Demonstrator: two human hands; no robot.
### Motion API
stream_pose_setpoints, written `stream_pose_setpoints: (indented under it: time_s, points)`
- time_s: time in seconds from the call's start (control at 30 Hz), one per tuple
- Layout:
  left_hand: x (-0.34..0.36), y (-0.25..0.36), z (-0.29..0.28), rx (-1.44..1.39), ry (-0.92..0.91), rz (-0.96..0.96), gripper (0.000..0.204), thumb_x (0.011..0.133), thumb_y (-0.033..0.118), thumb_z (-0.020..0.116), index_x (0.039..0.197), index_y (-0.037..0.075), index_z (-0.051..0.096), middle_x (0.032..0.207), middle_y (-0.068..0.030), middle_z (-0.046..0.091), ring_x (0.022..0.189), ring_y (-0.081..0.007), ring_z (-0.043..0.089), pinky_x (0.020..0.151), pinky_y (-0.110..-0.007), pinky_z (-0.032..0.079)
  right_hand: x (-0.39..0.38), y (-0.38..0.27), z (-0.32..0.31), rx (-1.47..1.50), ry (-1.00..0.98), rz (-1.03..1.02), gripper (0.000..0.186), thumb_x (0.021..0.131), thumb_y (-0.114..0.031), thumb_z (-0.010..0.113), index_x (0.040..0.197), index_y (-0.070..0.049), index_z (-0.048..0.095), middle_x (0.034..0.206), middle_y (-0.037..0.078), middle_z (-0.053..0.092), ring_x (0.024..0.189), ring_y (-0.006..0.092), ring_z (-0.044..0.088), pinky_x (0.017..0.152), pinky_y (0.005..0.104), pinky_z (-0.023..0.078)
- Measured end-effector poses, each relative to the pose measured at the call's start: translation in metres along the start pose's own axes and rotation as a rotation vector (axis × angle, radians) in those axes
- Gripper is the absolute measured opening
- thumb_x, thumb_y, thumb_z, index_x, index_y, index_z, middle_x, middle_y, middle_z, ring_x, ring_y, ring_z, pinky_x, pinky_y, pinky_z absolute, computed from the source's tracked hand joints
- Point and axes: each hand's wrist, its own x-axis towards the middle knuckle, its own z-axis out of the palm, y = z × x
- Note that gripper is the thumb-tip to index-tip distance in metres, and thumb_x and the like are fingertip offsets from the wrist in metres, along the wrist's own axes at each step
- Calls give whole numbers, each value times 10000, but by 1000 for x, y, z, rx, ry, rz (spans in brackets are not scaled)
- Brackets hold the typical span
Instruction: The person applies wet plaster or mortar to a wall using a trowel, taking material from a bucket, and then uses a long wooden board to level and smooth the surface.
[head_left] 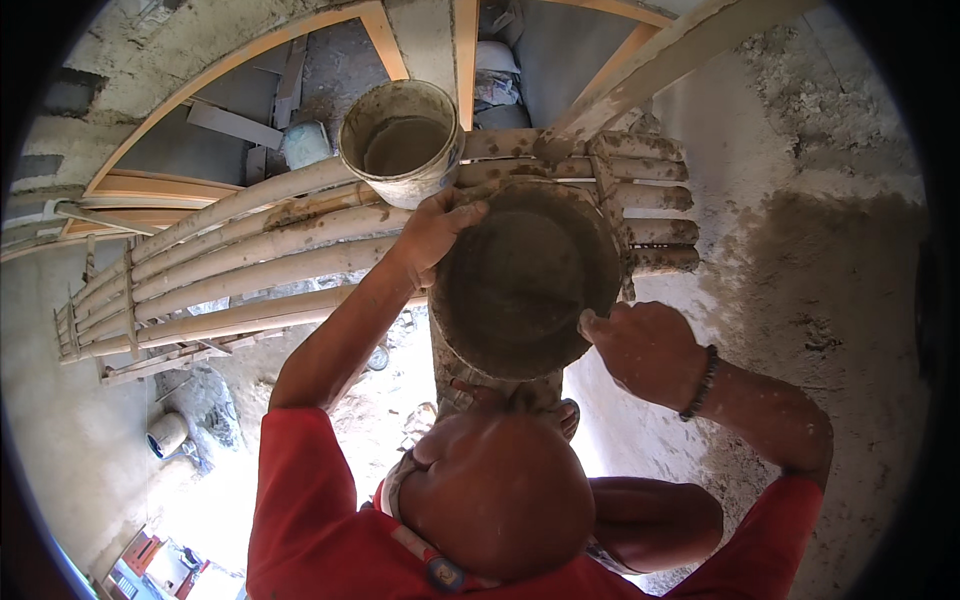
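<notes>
A round, shallow, mortar-caked basin (pixel 470 345) is in front of me, with wet grey mortar in its bottom. My left hand (pixel 437 235) is closed on its upper left rim, the thumb lying over the edge. At the right side of the basin, my right hand (pixel 650 350) is curled into a fist with the thumb tip against the rim. What those fingers hold is hidden from this view. Just beyond my left hand stands a dirty white bucket (pixel 412 188), partly filled with grey mix.
Bamboo poles (pixel 270 225), lashed together, form a platform reaching left under the bucket. A slanting wooden beam (pixel 660 70) crosses at the upper right. Curved wooden framing (pixel 200 85) rises at the far left. A plastered wall (pixel 850 290) with a damp patch is at my right.
</notes>
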Motion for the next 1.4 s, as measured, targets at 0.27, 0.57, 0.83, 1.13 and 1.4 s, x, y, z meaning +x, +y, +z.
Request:
stream_pose_setpoints:
  time_s: [0.27,0.57,0.83,1.13,1.4]
  points:
    - [-11,1,34,75,20,66,289,919,176,672,1118,7,549,974,-80,621,836,-153,630,733,-305,563,67,8,-6,-522,-39,53,303,844,-149,581,1120,-42,644,727,90,623,730,225,661,601,362,511]
    - [-21,-12,29,123,119,129,181,918,150,671,866,82,511,881,-45,587,806,-109,573,709,-280,514,87,31,-5,-175,-507,-17,182,787,-120,567,892,-11,669,843,156,695,813,297,690,715,399,557]
    - [-39,-25,29,0,154,220,232,913,113,654,1078,-37,590,982,-87,658,856,-126,606,758,-285,510,66,51,10,848,-869,457,315,855,-171,646,1150,-67,609,669,28,561,547,118,567,473,286,493]
    - [-33,-36,6,-94,150,182,186,926,128,639,1036,-16,598,953,-75,653,849,-118,598,763,-282,514,28,10,60,1624,-648,670,582,897,-141,595,1438,-74,394,745,49,574,535,113,562,437,250,474]
    - [-31,-33,-9,-134,74,156,273,957,128,609,1188,5,533,1131,-117,629,990,-173,620,869,-327,530,31,-20,99,2187,-340,717,538,932,-194,600,1410,-61,391,819,68,579,567,127,579,479,269,506]
